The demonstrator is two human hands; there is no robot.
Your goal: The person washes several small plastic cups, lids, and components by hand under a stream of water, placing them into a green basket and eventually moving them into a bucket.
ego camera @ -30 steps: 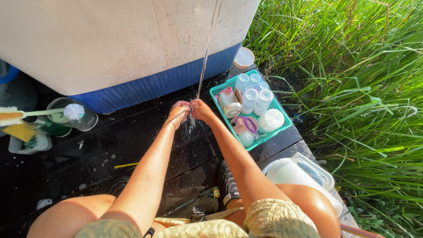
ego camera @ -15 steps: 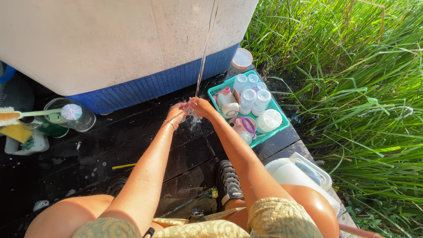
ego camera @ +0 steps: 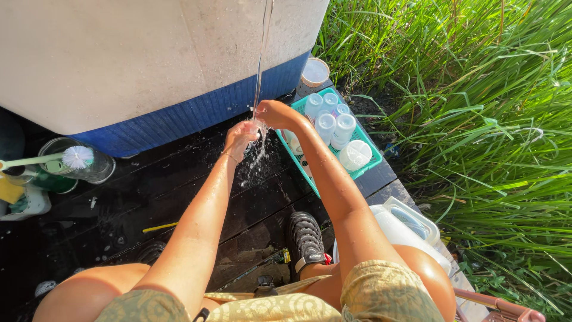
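A thin water stream is shown falling in front of a large white tank with a blue base; all positions are given relative to this stream. Both hands are brought together directly beneath it so that the water strikes them and splashes onto the dark wet plank floor below. The left hand is cupped just left of the stream; the right hand is curled at its foot. Whether either grip is clenched on a small item cannot be told, since spray hides the palms. Just right of the stream, a teal basket is set within arm's reach, holding upturned clear bottles for draining. Well left, a bottle brush is rested across a glass jar. Grass borders the far right.
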